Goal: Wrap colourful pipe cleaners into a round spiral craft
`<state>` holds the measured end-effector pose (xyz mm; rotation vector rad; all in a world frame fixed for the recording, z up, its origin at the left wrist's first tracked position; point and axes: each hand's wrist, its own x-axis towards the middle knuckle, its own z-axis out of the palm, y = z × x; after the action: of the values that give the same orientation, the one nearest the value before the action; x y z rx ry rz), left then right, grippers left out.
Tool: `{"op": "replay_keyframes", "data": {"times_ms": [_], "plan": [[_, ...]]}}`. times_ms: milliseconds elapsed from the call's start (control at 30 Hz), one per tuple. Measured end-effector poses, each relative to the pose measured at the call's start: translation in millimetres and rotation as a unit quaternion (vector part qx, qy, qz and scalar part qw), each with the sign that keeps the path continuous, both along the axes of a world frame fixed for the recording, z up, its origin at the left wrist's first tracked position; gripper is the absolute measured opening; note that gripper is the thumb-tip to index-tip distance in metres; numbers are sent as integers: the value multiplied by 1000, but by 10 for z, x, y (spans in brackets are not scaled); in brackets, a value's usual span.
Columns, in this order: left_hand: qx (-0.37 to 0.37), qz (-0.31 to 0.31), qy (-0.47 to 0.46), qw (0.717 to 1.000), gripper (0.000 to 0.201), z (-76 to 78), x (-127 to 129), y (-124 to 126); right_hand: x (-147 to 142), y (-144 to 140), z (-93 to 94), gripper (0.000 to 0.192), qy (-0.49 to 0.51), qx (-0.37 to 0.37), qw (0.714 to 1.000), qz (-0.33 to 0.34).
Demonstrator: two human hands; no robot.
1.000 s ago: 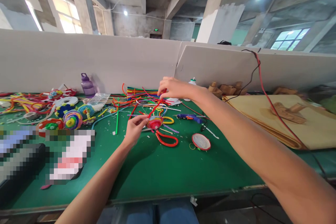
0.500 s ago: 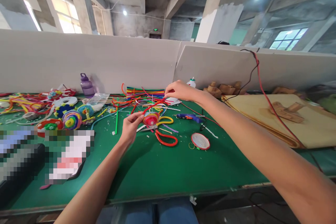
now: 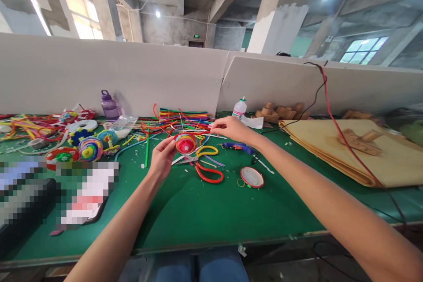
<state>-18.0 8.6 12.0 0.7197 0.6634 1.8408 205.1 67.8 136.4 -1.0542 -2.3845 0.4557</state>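
My left hand [image 3: 161, 156] pinches the left edge of a small round coil [image 3: 186, 144] wound in red, yellow and blue fuzzy strands, with thin white spokes sticking up from it. A red pipe cleaner [image 3: 202, 133] runs from the coil toward my right hand [image 3: 229, 128], whose fingertips are pinched on its far end. Under the coil lie open scissors [image 3: 210, 180] with one red and one yellow handle loop. A blue glue gun [image 3: 240, 147] rests to the right, below my right wrist.
Behind the hands lies a pile of coloured pipe cleaners [image 3: 185, 114]. Finished-looking coiled pieces [image 3: 90, 150] sit at left, near a purple bottle [image 3: 109, 106]. A round white lid [image 3: 252, 177], a white bottle [image 3: 239, 108] and brown paper [image 3: 330, 145] are toward the right.
My right hand has moved slightly right and down, bringing the strand closer to level. The coil has turned and shifted a little left and up in my left hand.
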Motion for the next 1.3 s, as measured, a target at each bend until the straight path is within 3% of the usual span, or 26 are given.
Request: {"op": "replay_keyframes", "data": {"times_ms": [233,467,567,633,700,767,833,933,1067,1300], "plan": [[3,-43,-15,999,31,25,-6,-26,106,147,-36,24,20,-4,1000,-10],[11,-76,-81,994,29,55,-21,-53,96,151,-178,32,74,-121,990,24],[6,-70,-99,993,30,45,-38,-33,67,67,-282,31,75,-136,987,26],[2,-49,-106,993,32,27,-47,-11,34,-16,-337,28,53,-99,994,4],[2,-22,-106,994,32,9,-53,8,-15,-119,-373,21,26,-5,999,-26],[7,-4,-99,995,31,-1,-56,17,-80,-233,-402,20,-17,99,994,-50],[15,-1,-98,995,30,3,-57,15,-153,-348,-439,22,-62,150,984,-67],[23,-2,-105,994,27,23,-60,1,-255,-490,-530,25,-94,166,979,-65],[23,1,-111,994,22,37,-65,-2,-359,-591,-695,22,-50,144,985,-85],[9,-8,-148,989,16,37,-64,9,-539,-546,-914,16,101,64,990,-78]]}}
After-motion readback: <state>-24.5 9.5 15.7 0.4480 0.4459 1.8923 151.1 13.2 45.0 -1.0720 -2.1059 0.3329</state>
